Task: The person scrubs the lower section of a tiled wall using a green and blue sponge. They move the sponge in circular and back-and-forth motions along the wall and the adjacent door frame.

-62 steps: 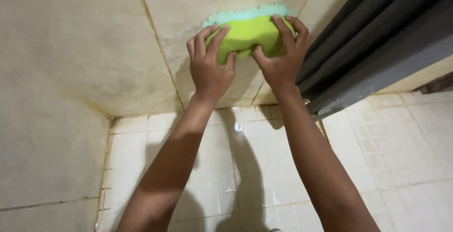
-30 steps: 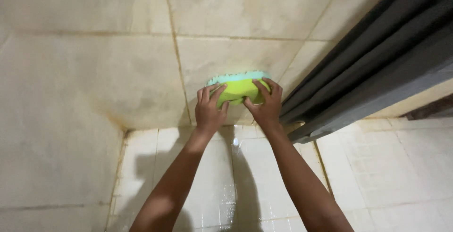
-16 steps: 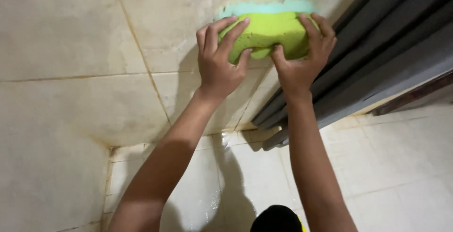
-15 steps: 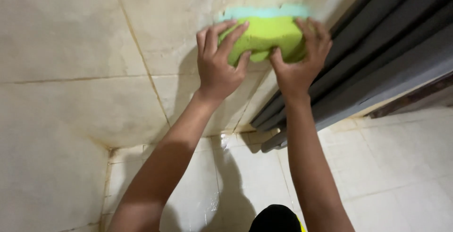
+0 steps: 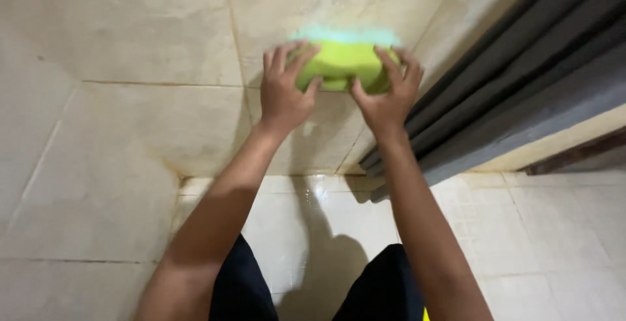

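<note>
- Two hands press one yellow-green sponge [image 5: 340,66] flat against a beige tiled wall [image 5: 156,53]; the sponge's far face, a pale turquoise layer, meets the tile and looks blurred.
- Left hand [image 5: 284,92]: fingers curl over the sponge's left end, thumb tucked under its lower edge; closed in a grip on the sponge.
- Right hand [image 5: 386,96]: fingers wrap the right end from above, thumb under the lower edge near the middle; likewise gripping the sponge.
- Thumbs of the two hands sit just beside each other under the sponge; I cannot tell whether they touch.
- Sponge position: high on the wall, just right of a vertical grout line [image 5: 235,53], near the wall's corner with a dark grey door frame [image 5: 521,86].
- Door frame runs diagonally from upper right down to the floor, just beside the right hand but apart from it.
- Floor [image 5: 554,243]: pale square tiles, glossy and wet-looking at the base of the wall.
- Brownish staining shows along the wall-floor joint [image 5: 195,177].
- Dark shorts [image 5: 385,295] are visible at the bottom edge, between the forearms.
</note>
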